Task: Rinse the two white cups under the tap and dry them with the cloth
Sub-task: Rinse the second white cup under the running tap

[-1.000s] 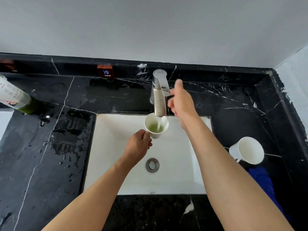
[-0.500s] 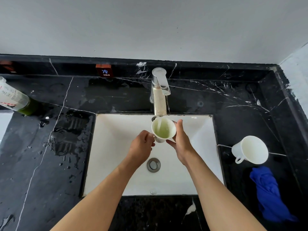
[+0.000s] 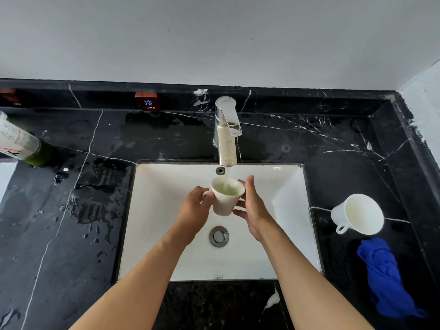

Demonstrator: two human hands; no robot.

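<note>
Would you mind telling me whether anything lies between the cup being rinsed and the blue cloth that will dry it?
Yes. The second white cup lies tipped on the black counter just behind the blue cloth, to the right of the sink. It sits near a direct path from the held cup, so the hands may have to pass close by it.

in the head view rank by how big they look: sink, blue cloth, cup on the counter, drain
1. sink
2. blue cloth
3. cup on the counter
4. drain
</note>
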